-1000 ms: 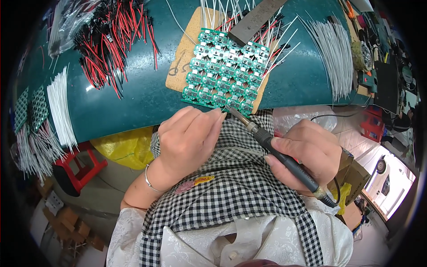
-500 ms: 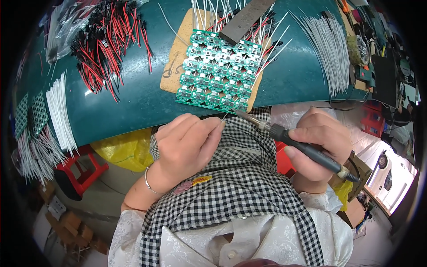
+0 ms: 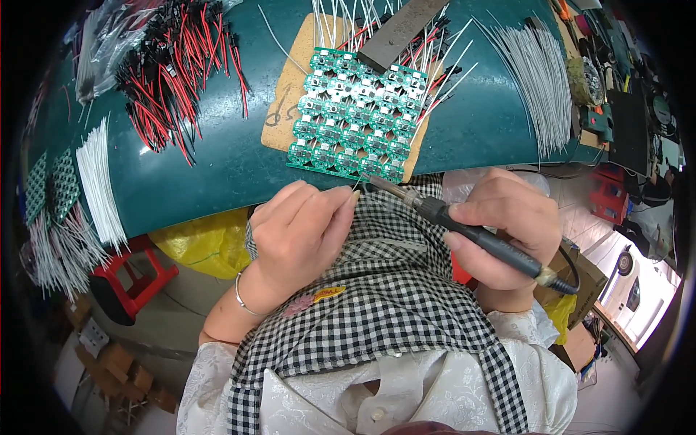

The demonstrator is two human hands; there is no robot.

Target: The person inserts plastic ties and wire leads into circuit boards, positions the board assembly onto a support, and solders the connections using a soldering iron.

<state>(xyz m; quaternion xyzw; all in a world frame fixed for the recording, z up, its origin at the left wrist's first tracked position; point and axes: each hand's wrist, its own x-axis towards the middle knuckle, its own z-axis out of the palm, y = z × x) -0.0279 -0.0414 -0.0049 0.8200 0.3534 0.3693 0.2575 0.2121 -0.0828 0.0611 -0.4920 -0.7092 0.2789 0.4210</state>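
Observation:
A panel of small green circuit boards (image 3: 354, 123) lies on a tan board (image 3: 279, 119) near the table's front edge. My left hand (image 3: 299, 228) is closed in a pinch on a thin wire (image 3: 357, 184), whose end reaches the panel's near edge. Whether it is solder or a lead I cannot tell. My right hand (image 3: 511, 228) grips a black-handled soldering iron (image 3: 475, 235) like a pen. Its metal tip meets the panel's near edge beside the wire's end; exact contact is too small to see. A dark metal bar (image 3: 399, 36) rests across the panel's far side.
Red and black wires with connectors (image 3: 177, 72) are heaped at the back left. White wires lie bundled at left (image 3: 100, 185) and right (image 3: 533, 87). More green boards with wires (image 3: 64, 181) sit far left. A red stool (image 3: 138, 279) stands below the table.
The iron's tip has shifted left along the panel's near edge, my right hand moving with it. My left hand and its wire have moved slightly left.

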